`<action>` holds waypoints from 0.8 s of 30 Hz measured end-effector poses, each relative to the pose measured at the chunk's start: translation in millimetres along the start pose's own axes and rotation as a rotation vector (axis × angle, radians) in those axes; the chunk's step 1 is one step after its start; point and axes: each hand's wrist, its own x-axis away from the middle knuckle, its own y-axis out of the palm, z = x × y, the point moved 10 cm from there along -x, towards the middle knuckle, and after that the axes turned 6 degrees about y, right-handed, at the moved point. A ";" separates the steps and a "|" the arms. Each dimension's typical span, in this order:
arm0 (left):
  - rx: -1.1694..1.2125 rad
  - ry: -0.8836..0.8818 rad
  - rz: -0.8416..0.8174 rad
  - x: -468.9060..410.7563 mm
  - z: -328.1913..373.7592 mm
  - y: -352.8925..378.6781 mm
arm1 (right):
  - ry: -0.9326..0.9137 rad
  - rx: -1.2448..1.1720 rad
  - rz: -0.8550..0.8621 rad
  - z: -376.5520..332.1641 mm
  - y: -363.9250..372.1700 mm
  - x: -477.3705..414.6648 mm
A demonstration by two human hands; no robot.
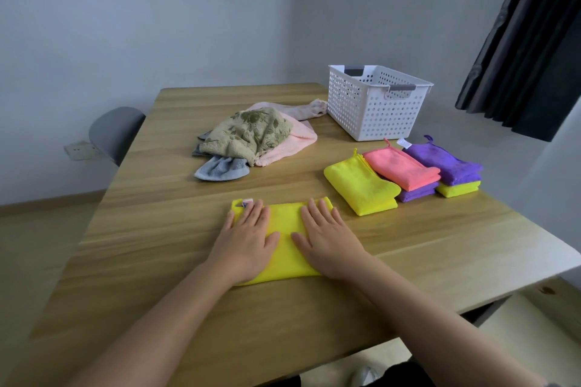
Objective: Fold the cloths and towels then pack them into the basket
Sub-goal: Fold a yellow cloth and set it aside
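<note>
A folded yellow cloth (285, 229) lies flat on the wooden table (157, 229) in front of me. My left hand (248, 239) and my right hand (327, 242) press palm-down on it, fingers spread, gripping nothing. To the right sit folded cloths: a yellow one (360, 187), a pink one (402, 168) on a purple one (415, 193), and a purple one (443, 162) on a yellow one (457, 189). A heap of unfolded towels lies further back: a floral olive one (248, 132), a pink one (295, 135), a grey-blue one (220, 168). The white perforated basket (374, 104) stands at the back right.
A grey chair (114, 132) stands at the table's left side. A dark curtain (528, 41) hangs at the right. The table's right edge runs close to the folded stacks.
</note>
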 end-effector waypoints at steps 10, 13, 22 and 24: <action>-0.043 -0.098 -0.029 26.7 8.8 -1.9 | -0.114 0.028 -0.055 7.0 5.9 16.6; -0.178 -0.060 0.043 50.5 23.7 -22.0 | -0.187 0.086 -0.047 16.9 -6.7 18.5; 0.079 0.023 0.321 59.2 39.7 -59.5 | -0.156 -0.107 0.189 22.0 -42.2 41.6; 0.043 0.037 0.200 47.0 48.3 -36.9 | -0.133 -0.108 0.084 15.9 -22.6 44.8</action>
